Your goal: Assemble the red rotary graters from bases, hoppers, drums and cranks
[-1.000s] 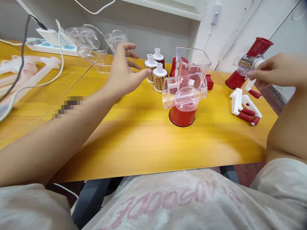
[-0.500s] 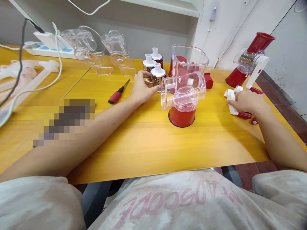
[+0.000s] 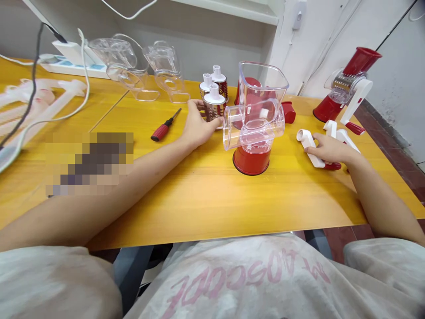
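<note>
My left hand (image 3: 196,125) is wrapped round a steel grater drum with a white cap (image 3: 214,106), tilted slightly off the yellow table (image 3: 206,199). Two more drums (image 3: 214,82) stand just behind it. My right hand (image 3: 328,149) grips a white crank handle with a red knob (image 3: 309,142), lying on the table at the right. Between my hands stands a clear plastic grater body on a red base (image 3: 255,119), its barrel empty and pointing left.
A red-handled screwdriver (image 3: 163,127) lies left of my left hand. Two clear housings (image 3: 146,71) lie at the back, near a power strip and cables (image 3: 66,57). An assembled red grater (image 3: 345,86) and another white crank (image 3: 338,133) sit far right.
My left hand came down onto the front drum and closed on it, tilting it. My right hand dropped from the assembled grater to the table and took hold of a white crank, dragging it left.
</note>
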The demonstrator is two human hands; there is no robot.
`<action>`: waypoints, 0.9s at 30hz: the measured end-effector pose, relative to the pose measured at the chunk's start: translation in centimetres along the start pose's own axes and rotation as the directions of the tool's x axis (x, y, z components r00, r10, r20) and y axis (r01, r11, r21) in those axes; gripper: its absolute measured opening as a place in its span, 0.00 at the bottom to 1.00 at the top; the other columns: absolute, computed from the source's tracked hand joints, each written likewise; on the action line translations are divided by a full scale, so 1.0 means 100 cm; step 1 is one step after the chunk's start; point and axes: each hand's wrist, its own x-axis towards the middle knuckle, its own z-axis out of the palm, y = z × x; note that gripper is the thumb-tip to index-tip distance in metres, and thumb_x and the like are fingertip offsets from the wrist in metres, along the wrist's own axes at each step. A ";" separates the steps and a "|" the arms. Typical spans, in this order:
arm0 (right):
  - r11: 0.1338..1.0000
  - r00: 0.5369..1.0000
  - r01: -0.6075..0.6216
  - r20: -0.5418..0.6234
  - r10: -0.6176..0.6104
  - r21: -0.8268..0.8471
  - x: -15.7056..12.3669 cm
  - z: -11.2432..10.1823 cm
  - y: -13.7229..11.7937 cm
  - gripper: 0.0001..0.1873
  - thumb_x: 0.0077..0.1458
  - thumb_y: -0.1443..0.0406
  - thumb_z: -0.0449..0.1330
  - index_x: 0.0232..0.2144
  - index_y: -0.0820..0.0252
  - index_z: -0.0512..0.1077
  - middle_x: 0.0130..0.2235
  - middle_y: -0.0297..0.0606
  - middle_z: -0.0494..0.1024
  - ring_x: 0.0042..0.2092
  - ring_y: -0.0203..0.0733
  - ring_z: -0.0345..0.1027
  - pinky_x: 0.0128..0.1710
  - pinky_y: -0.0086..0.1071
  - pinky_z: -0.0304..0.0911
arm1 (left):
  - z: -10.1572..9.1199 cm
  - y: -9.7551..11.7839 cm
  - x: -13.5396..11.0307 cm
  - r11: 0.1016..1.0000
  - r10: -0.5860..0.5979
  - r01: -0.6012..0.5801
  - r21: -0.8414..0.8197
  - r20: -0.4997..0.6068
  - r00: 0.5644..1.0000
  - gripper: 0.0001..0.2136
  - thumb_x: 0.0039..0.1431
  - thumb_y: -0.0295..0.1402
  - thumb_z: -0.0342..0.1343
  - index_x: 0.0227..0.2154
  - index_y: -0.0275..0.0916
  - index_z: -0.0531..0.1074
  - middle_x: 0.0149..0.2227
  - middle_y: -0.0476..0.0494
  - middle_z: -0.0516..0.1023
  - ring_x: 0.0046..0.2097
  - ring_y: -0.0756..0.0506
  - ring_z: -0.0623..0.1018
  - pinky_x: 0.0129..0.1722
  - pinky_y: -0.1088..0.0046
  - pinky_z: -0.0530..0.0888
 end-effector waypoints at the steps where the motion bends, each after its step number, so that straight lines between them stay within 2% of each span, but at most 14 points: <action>1: 0.995 1.000 0.000 0.023 -0.002 0.096 -0.001 0.000 0.001 0.22 0.65 0.49 0.74 0.51 0.52 0.75 0.44 0.48 0.89 0.41 0.60 0.82 0.42 0.49 0.74 | -0.005 0.009 -0.008 0.998 -0.043 0.042 -0.041 -0.027 0.999 0.42 0.48 0.51 0.87 0.56 0.50 0.64 0.61 0.37 0.83 0.65 0.30 0.84 0.74 0.35 0.77; 3: 0.935 0.994 -0.006 0.107 -0.034 0.355 -0.005 0.001 0.002 0.25 0.61 0.49 0.76 0.53 0.50 0.75 0.40 0.44 0.89 0.33 0.55 0.77 0.31 0.44 0.68 | -0.018 0.030 -0.028 0.980 -0.100 0.093 -0.174 -0.030 0.995 0.40 0.50 0.53 0.85 0.57 0.51 0.67 0.58 0.41 0.86 0.61 0.32 0.87 0.69 0.39 0.82; 4: 0.873 0.987 -0.012 0.143 -0.066 0.488 -0.007 0.002 0.000 0.27 0.59 0.49 0.76 0.55 0.49 0.75 0.38 0.43 0.89 0.30 0.52 0.74 0.27 0.41 0.62 | -0.025 0.042 -0.038 0.961 -0.135 0.125 -0.247 -0.024 0.991 0.38 0.52 0.55 0.85 0.57 0.53 0.69 0.59 0.44 0.87 0.58 0.33 0.88 0.65 0.42 0.84; 5: 0.793 0.983 -0.012 0.155 -0.104 0.609 -0.010 0.003 -0.002 0.29 0.57 0.49 0.76 0.56 0.48 0.74 0.34 0.41 0.87 0.27 0.50 0.70 0.25 0.40 0.57 | -0.032 0.053 -0.048 0.931 -0.185 0.160 -0.328 -0.047 0.982 0.35 0.52 0.55 0.84 0.55 0.54 0.72 0.57 0.48 0.88 0.54 0.35 0.88 0.59 0.46 0.87; 6: 0.706 0.980 0.000 0.141 -0.141 0.708 -0.012 0.004 -0.006 0.31 0.55 0.49 0.77 0.56 0.48 0.74 0.31 0.38 0.84 0.26 0.49 0.67 0.24 0.39 0.53 | -0.038 0.065 -0.057 0.890 -0.232 0.205 -0.408 -0.017 0.972 0.31 0.55 0.56 0.83 0.54 0.54 0.76 0.55 0.51 0.89 0.51 0.37 0.89 0.54 0.50 0.88; 7: 0.619 0.979 0.021 0.109 -0.172 0.785 -0.015 0.005 -0.011 0.32 0.52 0.49 0.77 0.56 0.47 0.74 0.27 0.36 0.80 0.25 0.48 0.63 0.24 0.39 0.51 | -0.043 0.075 -0.064 0.844 -0.282 0.255 -0.472 0.014 0.959 0.28 0.57 0.60 0.80 0.53 0.53 0.80 0.51 0.50 0.91 0.47 0.37 0.89 0.49 0.53 0.90; 9: 0.463 0.980 0.060 0.037 -0.197 0.885 -0.019 0.007 -0.023 0.34 0.51 0.47 0.75 0.57 0.47 0.74 0.23 0.30 0.70 0.24 0.45 0.55 0.25 0.40 0.50 | -0.050 0.091 -0.076 0.759 -0.367 0.329 -0.561 0.049 0.929 0.32 0.60 0.70 0.72 0.51 0.48 0.87 0.44 0.44 0.92 0.38 0.40 0.87 0.35 0.61 0.88; 11: 0.349 0.979 0.086 -0.015 -0.203 0.933 -0.023 0.010 -0.036 0.34 0.55 0.44 0.71 0.60 0.48 0.76 0.22 0.27 0.62 0.24 0.43 0.47 0.28 0.40 0.49 | -0.053 0.102 -0.082 0.693 -0.397 0.362 -0.624 0.090 0.913 0.35 0.61 0.71 0.70 0.51 0.43 0.89 0.40 0.41 0.92 0.33 0.43 0.84 0.25 0.68 0.83; 13: 0.267 0.977 0.128 -0.076 -0.197 0.955 -0.024 0.016 -0.047 0.34 0.57 0.44 0.68 0.61 0.48 0.79 0.22 0.28 0.60 0.25 0.43 0.44 0.30 0.40 0.48 | -0.052 0.109 -0.085 0.644 -0.405 0.367 -0.671 0.107 0.908 0.33 0.62 0.68 0.70 0.51 0.42 0.89 0.38 0.42 0.90 0.30 0.46 0.81 0.22 0.73 0.80; 16: 0.183 0.978 0.168 -0.141 -0.152 0.969 -0.020 0.028 -0.054 0.31 0.55 0.45 0.69 0.57 0.49 0.83 0.25 0.31 0.66 0.27 0.44 0.50 0.31 0.39 0.52 | -0.052 0.112 -0.085 0.632 -0.417 0.369 -0.681 0.103 0.903 0.29 0.63 0.65 0.69 0.49 0.43 0.89 0.39 0.42 0.89 0.29 0.46 0.79 0.20 0.73 0.77; 20: 0.124 0.986 0.139 -0.126 -0.105 0.982 -0.006 0.040 -0.051 0.32 0.53 0.45 0.72 0.56 0.51 0.83 0.29 0.34 0.77 0.29 0.45 0.59 0.30 0.38 0.61 | -0.055 0.109 -0.084 0.673 -0.371 0.333 -0.661 0.087 0.924 0.25 0.57 0.56 0.66 0.48 0.43 0.89 0.48 0.37 0.93 0.36 0.39 0.82 0.24 0.63 0.77; 23: 0.101 0.988 0.125 -0.114 -0.101 0.987 0.003 0.044 -0.045 0.37 0.53 0.44 0.74 0.60 0.53 0.81 0.29 0.33 0.79 0.26 0.43 0.62 0.27 0.38 0.62 | -0.059 0.104 -0.082 0.733 -0.339 0.318 -0.601 0.082 0.937 0.24 0.55 0.56 0.66 0.45 0.45 0.89 0.45 0.38 0.94 0.37 0.35 0.82 0.24 0.59 0.75; 27: 0.088 0.990 0.094 -0.084 -0.115 0.992 0.010 0.047 -0.042 0.40 0.55 0.43 0.76 0.64 0.53 0.79 0.31 0.33 0.83 0.25 0.44 0.67 0.25 0.38 0.65 | -0.060 0.097 -0.082 0.768 -0.355 0.360 -0.530 0.116 0.928 0.26 0.49 0.56 0.68 0.47 0.47 0.89 0.42 0.40 0.92 0.39 0.33 0.84 0.23 0.59 0.76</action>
